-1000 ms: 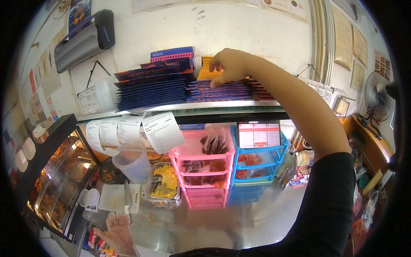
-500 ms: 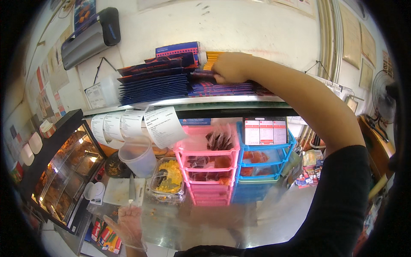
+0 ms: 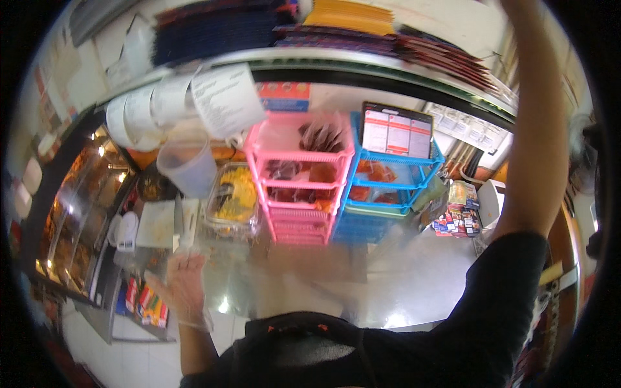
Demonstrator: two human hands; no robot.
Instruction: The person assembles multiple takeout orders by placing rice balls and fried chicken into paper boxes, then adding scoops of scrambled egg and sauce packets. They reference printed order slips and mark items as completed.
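Note:
My left hand, in a clear plastic glove, hangs palm up with its fingers spread, holding nothing. It is nearest to the white cutting board and the knife lying on it. My right arm reaches up past the shelf, and its hand is beyond the top edge, so I cannot see what it holds. On the shelf lie flat stacks of dark blue folded cartons, yellow ones and dark red ones.
Pink baskets and blue baskets hold sachets; a tablet leans on the blue ones. A clear tub and a yellow-filled container stand left, beside a lit food warmer. Paper slips hang from the shelf.
My right hand has left the carton stacks and moved up and right, out of view. The view has tilted down. My left hand stays open near the cutting board.

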